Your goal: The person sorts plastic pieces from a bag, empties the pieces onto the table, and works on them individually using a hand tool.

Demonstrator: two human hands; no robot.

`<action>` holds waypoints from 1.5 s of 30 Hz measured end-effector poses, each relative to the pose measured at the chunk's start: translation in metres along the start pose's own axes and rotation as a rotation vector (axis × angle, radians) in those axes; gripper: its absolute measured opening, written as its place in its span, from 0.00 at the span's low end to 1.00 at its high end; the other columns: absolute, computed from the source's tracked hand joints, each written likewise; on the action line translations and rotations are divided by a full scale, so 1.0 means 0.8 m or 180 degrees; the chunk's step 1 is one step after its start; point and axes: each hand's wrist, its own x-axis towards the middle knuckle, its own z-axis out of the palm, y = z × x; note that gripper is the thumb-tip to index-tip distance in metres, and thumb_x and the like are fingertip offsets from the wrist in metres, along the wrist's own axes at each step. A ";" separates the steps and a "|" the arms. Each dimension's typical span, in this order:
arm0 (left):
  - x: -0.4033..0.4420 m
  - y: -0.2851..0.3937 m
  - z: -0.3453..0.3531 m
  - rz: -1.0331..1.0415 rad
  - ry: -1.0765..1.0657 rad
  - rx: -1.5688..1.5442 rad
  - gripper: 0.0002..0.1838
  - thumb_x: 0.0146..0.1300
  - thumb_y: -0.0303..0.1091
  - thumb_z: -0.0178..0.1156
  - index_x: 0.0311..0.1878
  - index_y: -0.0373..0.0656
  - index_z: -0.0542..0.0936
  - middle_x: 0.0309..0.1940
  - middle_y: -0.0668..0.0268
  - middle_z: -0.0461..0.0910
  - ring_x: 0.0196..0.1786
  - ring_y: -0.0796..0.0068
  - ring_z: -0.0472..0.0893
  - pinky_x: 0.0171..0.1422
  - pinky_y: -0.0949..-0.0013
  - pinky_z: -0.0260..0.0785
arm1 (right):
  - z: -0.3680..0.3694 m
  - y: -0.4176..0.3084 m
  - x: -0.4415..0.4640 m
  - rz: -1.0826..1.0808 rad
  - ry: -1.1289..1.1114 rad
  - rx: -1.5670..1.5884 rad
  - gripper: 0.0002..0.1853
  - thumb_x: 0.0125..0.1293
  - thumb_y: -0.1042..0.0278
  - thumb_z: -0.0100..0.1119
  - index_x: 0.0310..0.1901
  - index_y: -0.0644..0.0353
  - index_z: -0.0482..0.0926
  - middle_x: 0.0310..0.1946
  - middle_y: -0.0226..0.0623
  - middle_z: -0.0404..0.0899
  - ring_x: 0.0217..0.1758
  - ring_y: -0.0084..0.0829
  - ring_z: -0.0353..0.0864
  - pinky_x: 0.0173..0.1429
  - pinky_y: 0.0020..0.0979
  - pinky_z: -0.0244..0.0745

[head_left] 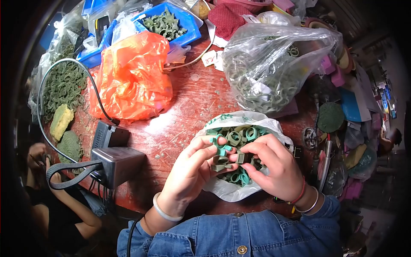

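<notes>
My left hand (186, 173) is closed over a white plastic bag, its fingers around a teal ring-shaped piece (221, 150) and some dark green ones. From the other side, my right hand (276, 167) pinches a dark green ring (240, 158) between thumb and fingers. The two hands nearly meet over the mouth of the white bag (233, 193). Inside it lie several more rings, some teal, such as this ring (251, 133), others olive green. My fingers hide part of the pieces.
An orange plastic bag (132, 81) and black power adapters (117, 160) are to the left. A clear bag of green rings (265, 77) lies behind on the red table (192, 94). A blue bin (190, 32) stands at the back. Another person's hand (36, 154) shows at far left.
</notes>
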 end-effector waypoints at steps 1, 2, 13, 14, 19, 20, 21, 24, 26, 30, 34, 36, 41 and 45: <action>0.000 0.000 0.000 -0.0001 0.0031 0.0089 0.14 0.80 0.30 0.51 0.63 0.35 0.73 0.53 0.50 0.82 0.58 0.60 0.84 0.66 0.51 0.80 | 0.001 0.000 0.001 0.0003 0.0002 -0.0002 0.20 0.57 0.76 0.72 0.52 0.59 0.81 0.43 0.40 0.77 0.45 0.42 0.82 0.50 0.41 0.78; 0.000 0.001 0.000 -0.0001 0.0062 0.0179 0.14 0.79 0.30 0.52 0.63 0.35 0.73 0.53 0.51 0.82 0.58 0.61 0.84 0.66 0.52 0.81 | 0.001 0.000 0.002 0.0036 0.0051 -0.0012 0.20 0.58 0.76 0.72 0.53 0.58 0.81 0.43 0.40 0.77 0.46 0.41 0.82 0.51 0.41 0.78; -0.003 0.008 0.001 -0.0118 0.0497 0.0370 0.12 0.77 0.31 0.57 0.60 0.43 0.77 0.48 0.62 0.83 0.47 0.75 0.83 0.40 0.73 0.76 | 0.004 0.008 0.005 -0.0324 0.0115 -0.0193 0.17 0.58 0.76 0.73 0.49 0.57 0.84 0.41 0.36 0.78 0.44 0.38 0.82 0.49 0.39 0.78; -0.003 0.008 0.001 -0.0129 0.0519 0.0373 0.12 0.77 0.32 0.58 0.60 0.44 0.77 0.47 0.64 0.83 0.48 0.76 0.83 0.40 0.74 0.77 | 0.004 0.008 0.005 -0.0314 0.0167 -0.0126 0.15 0.58 0.76 0.73 0.48 0.58 0.84 0.39 0.36 0.78 0.42 0.39 0.82 0.47 0.39 0.78; -0.006 0.003 0.009 0.0038 0.0417 0.0846 0.14 0.75 0.30 0.63 0.60 0.43 0.77 0.51 0.67 0.81 0.49 0.80 0.81 0.43 0.74 0.78 | 0.002 0.012 0.004 -0.0261 0.0480 -0.0072 0.11 0.59 0.77 0.73 0.43 0.59 0.83 0.34 0.39 0.79 0.35 0.41 0.84 0.40 0.40 0.78; -0.006 0.001 0.012 0.0140 0.0413 0.1127 0.14 0.74 0.29 0.64 0.60 0.43 0.77 0.52 0.67 0.80 0.50 0.81 0.81 0.44 0.74 0.78 | 0.002 0.012 0.005 -0.0262 0.0479 -0.0071 0.11 0.59 0.77 0.73 0.43 0.59 0.83 0.34 0.39 0.79 0.35 0.41 0.84 0.40 0.40 0.78; -0.005 -0.002 0.013 0.0253 0.0343 0.1236 0.15 0.73 0.27 0.65 0.60 0.41 0.76 0.54 0.68 0.79 0.51 0.83 0.80 0.48 0.75 0.78 | 0.002 0.013 0.005 -0.0260 0.0442 -0.0022 0.12 0.59 0.79 0.73 0.44 0.60 0.84 0.36 0.38 0.80 0.36 0.36 0.83 0.37 0.35 0.77; -0.003 -0.009 0.007 0.0522 0.0259 0.1552 0.16 0.72 0.26 0.65 0.60 0.40 0.76 0.52 0.68 0.79 0.50 0.83 0.80 0.50 0.76 0.76 | 0.003 0.011 0.004 -0.0242 0.0227 -0.0047 0.15 0.59 0.78 0.73 0.48 0.59 0.85 0.39 0.37 0.78 0.36 0.33 0.81 0.38 0.33 0.76; -0.004 -0.008 0.009 0.0508 0.0299 0.1601 0.15 0.72 0.25 0.65 0.60 0.39 0.76 0.51 0.68 0.79 0.50 0.84 0.79 0.53 0.77 0.75 | 0.005 0.009 0.004 -0.0234 0.0050 -0.0123 0.16 0.59 0.75 0.73 0.50 0.58 0.85 0.40 0.36 0.75 0.37 0.35 0.80 0.42 0.35 0.77; -0.005 -0.006 0.011 0.0539 0.0500 0.1714 0.14 0.72 0.24 0.65 0.57 0.39 0.77 0.48 0.70 0.80 0.49 0.85 0.78 0.53 0.77 0.73 | 0.007 0.003 0.010 -0.0272 -0.0190 -0.0571 0.18 0.58 0.72 0.74 0.52 0.54 0.86 0.43 0.36 0.71 0.43 0.35 0.77 0.45 0.36 0.76; -0.003 -0.010 0.009 0.0819 0.0705 0.1722 0.12 0.71 0.24 0.65 0.55 0.40 0.77 0.44 0.71 0.81 0.45 0.86 0.78 0.49 0.78 0.73 | 0.009 -0.002 0.018 -0.0431 -0.0226 -0.0796 0.14 0.60 0.70 0.69 0.49 0.52 0.86 0.44 0.37 0.71 0.47 0.37 0.78 0.46 0.37 0.79; -0.004 -0.007 0.004 0.0741 0.0739 0.1551 0.11 0.71 0.25 0.65 0.54 0.41 0.78 0.44 0.72 0.81 0.44 0.86 0.79 0.47 0.78 0.72 | 0.010 0.001 0.024 -0.0796 -0.0214 -0.0784 0.13 0.60 0.70 0.66 0.48 0.54 0.86 0.44 0.37 0.72 0.49 0.37 0.77 0.48 0.36 0.79; -0.005 -0.001 -0.002 0.0530 0.0819 0.0986 0.10 0.72 0.28 0.66 0.53 0.44 0.78 0.42 0.73 0.82 0.42 0.86 0.80 0.41 0.79 0.70 | 0.002 0.004 0.041 -0.1072 -0.0415 -0.1129 0.11 0.58 0.72 0.63 0.43 0.57 0.85 0.44 0.37 0.73 0.50 0.36 0.76 0.50 0.35 0.78; -0.003 -0.002 -0.001 0.0548 0.0796 0.1058 0.10 0.72 0.27 0.66 0.53 0.44 0.79 0.43 0.73 0.82 0.42 0.86 0.80 0.42 0.78 0.72 | 0.002 0.008 0.050 -0.0987 -0.0452 -0.1177 0.10 0.54 0.72 0.65 0.40 0.57 0.83 0.45 0.38 0.74 0.51 0.38 0.76 0.52 0.36 0.77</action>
